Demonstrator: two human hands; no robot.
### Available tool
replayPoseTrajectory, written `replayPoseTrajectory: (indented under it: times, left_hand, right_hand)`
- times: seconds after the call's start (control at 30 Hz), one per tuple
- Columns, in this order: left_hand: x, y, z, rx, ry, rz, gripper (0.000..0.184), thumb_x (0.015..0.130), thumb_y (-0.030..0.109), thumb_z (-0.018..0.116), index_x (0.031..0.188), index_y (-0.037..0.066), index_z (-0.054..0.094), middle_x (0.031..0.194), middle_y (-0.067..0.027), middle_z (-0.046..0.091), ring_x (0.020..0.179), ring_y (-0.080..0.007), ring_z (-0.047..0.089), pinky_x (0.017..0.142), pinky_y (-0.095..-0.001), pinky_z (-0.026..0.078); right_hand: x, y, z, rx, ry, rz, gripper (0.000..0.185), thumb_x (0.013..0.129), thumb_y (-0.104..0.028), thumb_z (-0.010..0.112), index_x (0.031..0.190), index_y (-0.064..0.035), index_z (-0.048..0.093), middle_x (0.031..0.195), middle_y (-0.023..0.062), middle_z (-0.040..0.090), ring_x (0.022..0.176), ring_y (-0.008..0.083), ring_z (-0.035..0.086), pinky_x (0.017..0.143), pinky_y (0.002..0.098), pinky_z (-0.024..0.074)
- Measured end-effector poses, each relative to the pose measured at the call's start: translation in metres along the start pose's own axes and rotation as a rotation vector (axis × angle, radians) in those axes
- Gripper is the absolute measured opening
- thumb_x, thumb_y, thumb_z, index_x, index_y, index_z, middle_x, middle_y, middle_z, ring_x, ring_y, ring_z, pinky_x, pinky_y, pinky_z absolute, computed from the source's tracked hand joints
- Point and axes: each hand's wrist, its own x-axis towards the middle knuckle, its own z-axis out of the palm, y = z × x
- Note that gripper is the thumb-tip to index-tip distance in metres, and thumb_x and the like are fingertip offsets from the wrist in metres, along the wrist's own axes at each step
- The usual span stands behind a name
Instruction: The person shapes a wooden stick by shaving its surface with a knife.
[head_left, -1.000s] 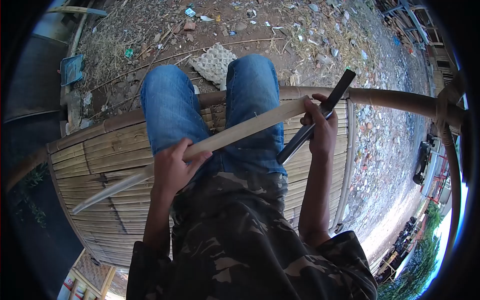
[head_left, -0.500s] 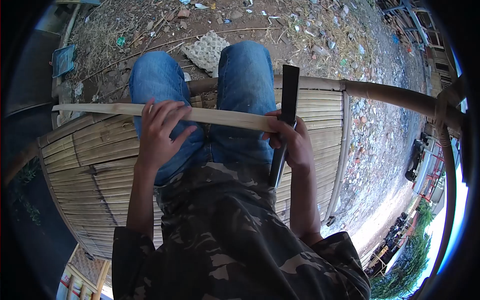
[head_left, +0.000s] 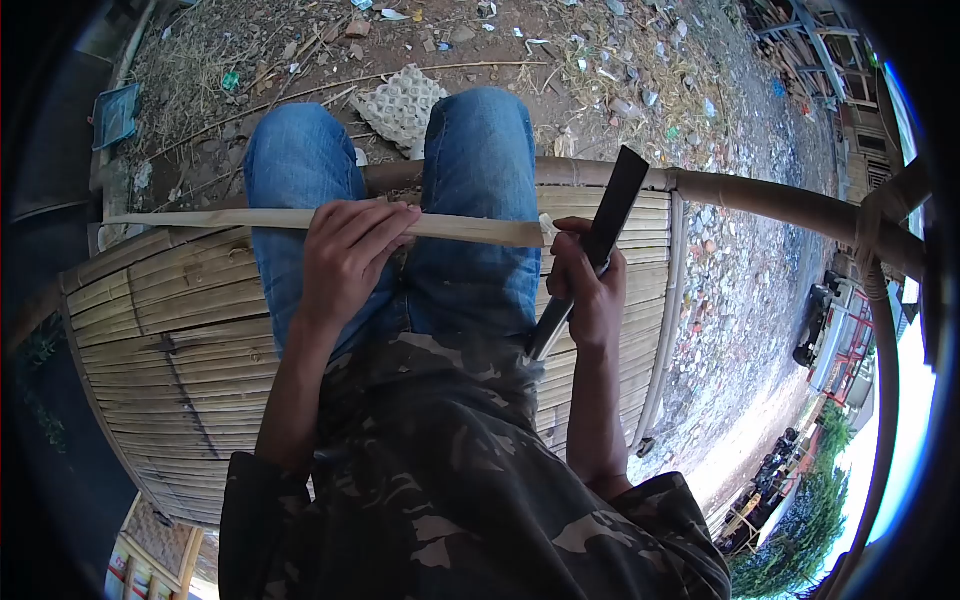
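Note:
My left hand [head_left: 350, 255] is closed around a long, pale bamboo strip [head_left: 470, 229], which lies across my thighs and tapers toward the left. In my right hand [head_left: 588, 285] is a knife with a dark, square-ended blade [head_left: 622, 195], tilted up and to the right. Its shiny dark handle [head_left: 553, 325] slants down toward my lap. The right fingertips are beside the strip's blunt right end, where a small pale sliver [head_left: 546, 228] shows. Whether those fingers touch the sliver is hard to make out.
I sit on a bamboo-slat bench [head_left: 180, 360] with a round bamboo pole [head_left: 770, 197] along its front. On the littered ground beyond my knees lies a grey egg tray [head_left: 400, 108]. A blue plastic container [head_left: 117, 115] stands at the far left, and a parked vehicle [head_left: 845, 335] at the right.
My right hand has come off the strip's right end and tilted the knife to the right. My left hand has slid rightward along the strip and closed around it.

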Motion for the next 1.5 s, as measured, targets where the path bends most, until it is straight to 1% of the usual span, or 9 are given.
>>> replayPoseTrajectory:
  times: [0.2,0.43,0.67,0.73,1.03,1.23,1.3,1.43,1.5]
  left_hand:
    - [0.002,-0.006,0.000,-0.048,-0.013,-0.014,0.020,0.079,0.015,0.075,0.098,0.010,0.070,0.090,-0.0008,0.072,0.084,-0.0185,0.067,0.079,-0.0334,0.045]
    - [0.002,-0.005,0.001,-0.048,-0.018,-0.034,0.018,0.080,0.017,0.076,0.094,0.010,0.068,0.088,-0.0013,0.072,0.083,-0.0184,0.068,0.077,-0.0331,0.045]
    - [0.003,-0.007,0.003,-0.048,-0.038,-0.050,0.021,0.079,0.022,0.078,0.087,0.008,0.065,0.082,-0.0020,0.071,0.079,-0.0190,0.068,0.074,-0.0338,0.047]
    - [0.002,-0.007,0.004,-0.045,-0.063,-0.065,0.020,0.078,0.019,0.078,0.088,0.008,0.065,0.085,-0.0021,0.071,0.081,-0.0198,0.068,0.075,-0.0342,0.047]
    - [0.001,-0.007,0.013,0.003,-0.125,-0.105,0.019,0.077,0.018,0.078,0.084,0.008,0.064,0.084,-0.0029,0.071,0.079,-0.0208,0.067,0.077,-0.0348,0.047]
    - [0.001,-0.007,0.014,0.009,-0.133,-0.115,0.019,0.079,0.019,0.078,0.084,0.008,0.064,0.082,-0.0036,0.070,0.078,-0.0210,0.067,0.076,-0.0351,0.047]
    - [0.001,-0.007,0.014,0.004,-0.136,-0.112,0.019,0.079,0.019,0.078,0.085,0.008,0.064,0.081,-0.0039,0.070,0.078,-0.0212,0.067,0.077,-0.0353,0.046]
    - [0.001,-0.003,0.015,0.026,-0.137,-0.091,0.018,0.080,0.016,0.077,0.089,0.007,0.065,0.091,-0.0032,0.069,0.085,-0.0204,0.066,0.082,-0.0357,0.044]
    - [0.004,0.001,0.017,0.029,-0.126,-0.076,0.018,0.079,0.015,0.077,0.090,0.007,0.065,0.094,-0.0028,0.069,0.088,-0.0202,0.065,0.084,-0.0359,0.043]
  right_hand:
    - [-0.003,-0.003,-0.005,-0.123,-0.165,-0.005,0.027,0.087,-0.018,0.074,0.110,-0.0057,0.068,0.055,-0.0064,0.050,0.050,0.0020,0.044,0.047,0.0206,0.0323]
    - [-0.001,-0.002,0.005,-0.129,-0.102,0.041,0.025,0.086,-0.018,0.075,0.108,-0.0068,0.069,0.056,-0.0057,0.051,0.050,0.0018,0.044,0.047,0.0213,0.0305]
    - [-0.001,0.003,0.005,-0.215,-0.091,0.034,0.021,0.089,-0.016,0.071,0.107,-0.0072,0.068,0.060,-0.0043,0.053,0.050,0.0026,0.045,0.047,0.0222,0.0331]
    - [0.001,0.005,0.007,-0.252,-0.090,0.037,0.020,0.089,-0.017,0.070,0.107,-0.0073,0.067,0.060,-0.0040,0.054,0.049,0.0028,0.046,0.047,0.0222,0.0336]
    - [0.010,0.018,0.010,-0.487,-0.039,0.095,0.023,0.091,-0.025,0.065,0.106,-0.0075,0.067,0.059,0.0014,0.053,0.051,0.0094,0.052,0.049,0.0295,0.0389]
    - [0.014,0.023,0.010,-0.548,-0.036,0.076,0.024,0.091,-0.025,0.065,0.104,-0.0059,0.067,0.068,0.0068,0.060,0.063,0.0138,0.058,0.060,0.0314,0.0444]
    - [0.015,0.027,0.007,-0.593,-0.044,-0.012,0.024,0.091,-0.026,0.065,0.105,-0.0062,0.067,0.073,0.0091,0.063,0.064,0.0172,0.059,0.062,0.0322,0.0445]
    - [0.016,0.028,0.006,-0.602,-0.046,-0.029,0.025,0.092,-0.027,0.064,0.104,-0.0064,0.067,0.078,0.0111,0.066,0.069,0.0219,0.063,0.065,0.0335,0.0463]
    - [0.017,0.028,0.006,-0.598,-0.064,0.044,0.025,0.091,-0.028,0.065,0.103,-0.0061,0.067,0.081,0.0123,0.068,0.074,0.0232,0.067,0.068,0.0345,0.0481]
